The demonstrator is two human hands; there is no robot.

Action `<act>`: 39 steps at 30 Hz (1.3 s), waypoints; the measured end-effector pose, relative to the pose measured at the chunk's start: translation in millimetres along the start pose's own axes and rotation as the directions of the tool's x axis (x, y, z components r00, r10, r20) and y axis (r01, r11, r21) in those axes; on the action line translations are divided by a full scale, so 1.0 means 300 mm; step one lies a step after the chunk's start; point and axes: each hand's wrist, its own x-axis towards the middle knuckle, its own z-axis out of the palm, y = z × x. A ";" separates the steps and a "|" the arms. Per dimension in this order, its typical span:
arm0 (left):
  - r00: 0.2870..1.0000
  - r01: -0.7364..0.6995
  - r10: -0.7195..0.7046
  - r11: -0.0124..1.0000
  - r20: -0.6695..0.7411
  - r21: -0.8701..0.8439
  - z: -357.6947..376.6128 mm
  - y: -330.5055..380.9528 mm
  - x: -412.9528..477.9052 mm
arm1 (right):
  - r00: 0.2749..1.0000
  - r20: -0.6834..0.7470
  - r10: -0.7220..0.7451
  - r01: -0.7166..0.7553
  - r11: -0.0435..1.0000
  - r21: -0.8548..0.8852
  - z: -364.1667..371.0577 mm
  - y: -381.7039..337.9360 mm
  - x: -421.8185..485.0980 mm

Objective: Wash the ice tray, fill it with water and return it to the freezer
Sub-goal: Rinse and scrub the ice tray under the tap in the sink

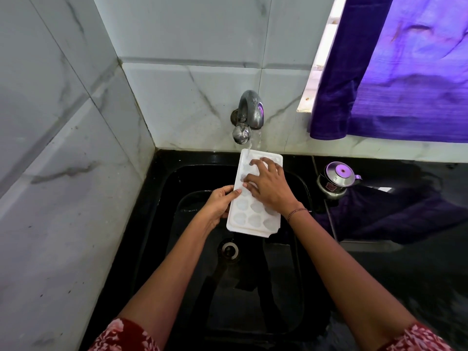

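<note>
Centrally, the white ice tray (254, 198) hangs over the black sink (162, 198) under the running tap (249, 110). Left hand (219, 203) clamps its long edge; right hand (268, 186) lies spread across the cells, gripping nothing. Light, stiff, probably slippery wet: the rims offer the best hold.

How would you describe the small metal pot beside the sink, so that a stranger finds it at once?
Start at the black sink under the wall tap. On the black counter just right of the sink's far corner stands a small steel kettle with a domed lid. It is the only shiny object on that counter, apart from the white ice tray that is held over the sink.
</note>
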 end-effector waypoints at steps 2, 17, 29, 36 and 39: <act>1.000 -0.001 0.001 1.000 0.005 -0.007 0.001 -0.003 0.000 | 0.999 -0.031 0.021 -0.022 1.000 -0.019 0.002 -0.005 0.000; 0.992 -0.048 0.071 0.976 -0.103 0.212 -0.069 -0.047 -0.008 | 0.999 0.023 0.037 -0.039 0.993 0.111 0.047 -0.063 -0.012; 0.841 -0.030 0.483 0.490 -0.243 0.871 -0.073 -0.076 -0.063 | 0.972 0.113 0.207 -0.223 0.963 0.154 0.123 -0.079 -0.036; 0.908 0.031 0.205 0.836 -0.365 0.548 -0.121 -0.119 -0.053 | 0.948 0.191 0.253 -0.305 0.893 0.330 0.141 -0.086 -0.029; 0.927 0.056 0.082 0.935 -0.365 0.351 -0.126 -0.145 -0.066 | 0.953 0.192 0.234 -0.286 0.902 0.324 0.143 -0.079 -0.040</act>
